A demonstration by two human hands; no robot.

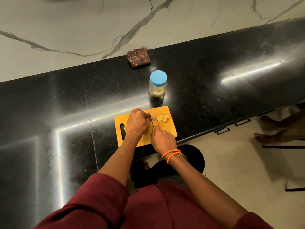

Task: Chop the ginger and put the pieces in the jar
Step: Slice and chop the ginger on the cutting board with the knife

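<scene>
While the left hand (137,123) pins the mostly hidden ginger (125,126) on the cutting board (166,129) and the right hand (162,139) closes its grip on the knife (151,119), slicing is underway beside three cut slices (162,118), and the lidded jar (158,84) behind on the bench (214,96) will need opening.

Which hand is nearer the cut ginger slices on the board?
Right. The right hand grips the knife just below the ginger slices; the left hand lies across the blade from them, holding down the uncut ginger.
</scene>
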